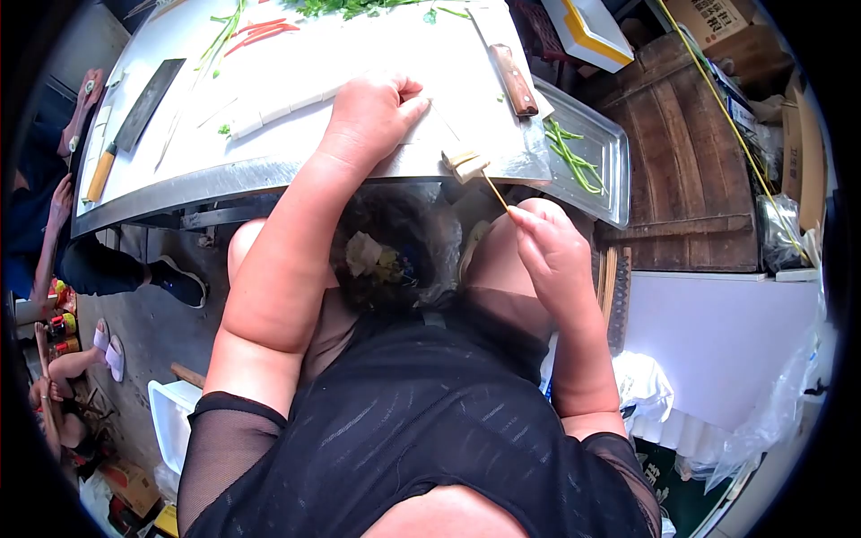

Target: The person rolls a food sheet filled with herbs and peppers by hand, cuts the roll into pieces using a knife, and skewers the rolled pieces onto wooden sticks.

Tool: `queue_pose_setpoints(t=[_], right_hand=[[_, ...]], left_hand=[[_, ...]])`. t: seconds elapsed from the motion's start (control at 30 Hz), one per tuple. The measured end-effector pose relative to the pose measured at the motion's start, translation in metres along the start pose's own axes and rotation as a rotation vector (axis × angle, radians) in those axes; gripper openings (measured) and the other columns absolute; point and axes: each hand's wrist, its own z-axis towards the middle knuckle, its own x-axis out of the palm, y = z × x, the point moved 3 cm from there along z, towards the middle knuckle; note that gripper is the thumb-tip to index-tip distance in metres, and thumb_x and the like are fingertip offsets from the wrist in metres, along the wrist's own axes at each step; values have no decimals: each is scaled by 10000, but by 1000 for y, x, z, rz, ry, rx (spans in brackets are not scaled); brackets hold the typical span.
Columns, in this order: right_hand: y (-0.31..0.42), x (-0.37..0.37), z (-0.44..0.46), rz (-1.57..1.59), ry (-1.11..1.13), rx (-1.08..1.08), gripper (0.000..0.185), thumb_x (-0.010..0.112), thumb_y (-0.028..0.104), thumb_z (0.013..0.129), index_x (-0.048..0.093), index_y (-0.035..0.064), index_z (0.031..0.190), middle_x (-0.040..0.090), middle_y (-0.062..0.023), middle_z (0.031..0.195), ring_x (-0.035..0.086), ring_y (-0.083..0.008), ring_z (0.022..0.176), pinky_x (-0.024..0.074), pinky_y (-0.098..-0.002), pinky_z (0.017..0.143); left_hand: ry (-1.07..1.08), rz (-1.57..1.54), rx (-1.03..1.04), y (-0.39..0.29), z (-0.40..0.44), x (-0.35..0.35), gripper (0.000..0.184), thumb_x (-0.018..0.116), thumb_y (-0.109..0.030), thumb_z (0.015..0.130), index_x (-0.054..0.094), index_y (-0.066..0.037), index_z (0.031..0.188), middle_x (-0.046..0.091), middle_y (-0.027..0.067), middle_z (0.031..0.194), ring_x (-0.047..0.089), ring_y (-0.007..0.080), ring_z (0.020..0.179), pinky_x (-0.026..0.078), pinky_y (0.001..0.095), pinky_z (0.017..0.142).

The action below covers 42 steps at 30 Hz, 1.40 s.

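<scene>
My right hand (pixel 554 249) pinches the lower end of a thin wooden skewer (pixel 496 194). Pale folded food pieces (pixel 465 166) are threaded on the skewer near the table's front edge. My left hand (pixel 377 109) lies over the white tabletop (pixel 314 148), fingers curled, close to the end of a row of white blocks (pixel 269 113). Whatever its fingertips hold is hidden or too small to name. A knife with a brown wooden handle (pixel 514 81) rests to the right of my left hand.
At the table's left lies a cleaver (pixel 148 106). Red strips (pixel 260 33) and green leaves (pixel 345 7) are at the back. A metal tray (pixel 613 143) holds green stalks (pixel 574 157) at right. Other people's hands (pixel 61 199) show at far left. A bag-lined bin (pixel 386 255) stands below.
</scene>
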Motion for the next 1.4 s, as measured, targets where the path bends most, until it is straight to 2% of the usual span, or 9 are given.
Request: queue_pose_setpoints(t=[0.4, 0.63, 0.73, 0.83, 0.9, 0.93, 1.03, 1.17, 1.4], right_hand=[[1, 2, 23, 15, 106, 113, 192, 646, 54, 850, 712, 25, 1028, 571, -126, 758, 567, -284, 691, 472, -381, 655], [-7, 23, 49, 4, 116, 74, 175, 630, 79, 881, 706, 15, 1024, 605, -149, 803, 612, -312, 730, 501, -384, 692], [-11, 30, 58, 12, 91, -13, 186, 630, 24, 882, 706, -18, 1046, 613, -105, 811, 601, -201, 726, 481, -289, 683], [-17, 20, 70, -32, -5, -20, 189, 617, 35, 899, 697, -15, 1062, 611, -111, 821, 606, -206, 739, 485, -293, 703], [-31, 22, 85, -81, -51, 17, 190, 601, 72, 884, 702, 5, 1031, 631, -155, 827, 625, -327, 793, 502, -401, 727], [-34, 23, 92, -143, -69, -39, 176, 615, 93, 884, 704, 15, 1015, 628, -149, 828, 625, -324, 788, 510, -406, 737], [-32, 33, 100, -453, 61, 39, 166, 642, 140, 905, 707, 24, 1005, 636, -144, 855, 639, -298, 785, 512, -398, 735], [6, 33, 122, -591, -18, -155, 162, 678, 161, 868, 716, 83, 1004, 649, -114, 927, 624, -321, 890, 508, -411, 769], [30, 114, 208, -190, 158, -536, 291, 713, 225, 861, 695, 31, 1078, 663, -125, 1115, 616, -319, 1050, 472, -390, 937]], left_hand=[[37, -8, 140, -3, 2, -7, 199, 693, -174, 863, 742, -34, 996, 695, 114, 921, 673, 270, 835, 527, 332, 773], [58, -43, 137, 1, 3, -5, 187, 666, -150, 878, 738, -28, 1000, 697, 130, 951, 671, 285, 853, 526, 347, 789], [35, -39, 156, 3, 2, -6, 194, 650, -131, 892, 728, -29, 1038, 691, 142, 946, 670, 285, 852, 523, 333, 798], [-11, -161, 119, 8, 1, -16, 228, 643, -120, 915, 703, -33, 1116, 698, 113, 943, 671, 210, 811, 529, 300, 764], [-231, -268, 52, 16, 2, -32, 275, 643, -127, 936, 671, -40, 1195, 695, 78, 957, 638, 119, 770, 527, 259, 719], [-266, -368, -12, 10, -2, -46, 301, 649, -138, 944, 656, -37, 1227, 685, 57, 994, 609, 67, 760, 526, 232, 696], [-428, -339, 24, 29, -6, -63, 329, 664, -106, 927, 641, -42, 1248, 672, 38, 1012, 611, 66, 797, 520, 213, 734], [-454, -280, 19, 41, -18, -77, 337, 665, -89, 919, 637, -45, 1252, 671, 37, 1010, 612, 70, 808, 517, 215, 744], [-421, -265, 19, 49, -25, -83, 331, 647, -44, 901, 640, -28, 1232, 675, 60, 1016, 616, 90, 799, 520, 229, 747]])
